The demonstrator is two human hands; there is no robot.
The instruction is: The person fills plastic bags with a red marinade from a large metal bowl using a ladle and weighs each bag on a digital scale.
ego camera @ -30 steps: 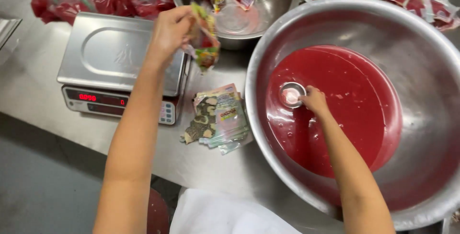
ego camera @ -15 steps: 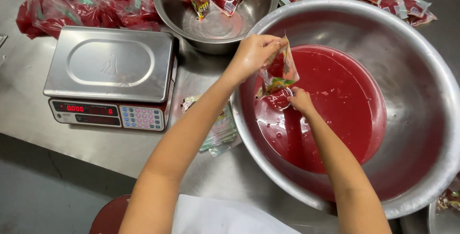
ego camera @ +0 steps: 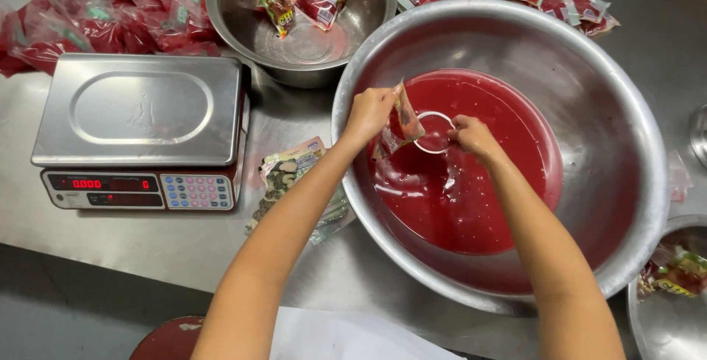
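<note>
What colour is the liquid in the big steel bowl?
Deep red liquid, pooled in the big steel bowl; the head view shows it clearly.

We see only a curved slice of a second steel bowl (ego camera: pixel 666 316) at the worktop's (ego camera: pixel 147 249) near right corner, cut off by the frame. Bagged red packets (ego camera: pixel 81 25) along the far edge run out of view. Our right hand's (ego camera: pixel 475 137) fingers hide the cup's (ego camera: pixel 434 133) handle side; the pouch's (ego camera: pixel 403 120) print is too blurred to tell.
</note>
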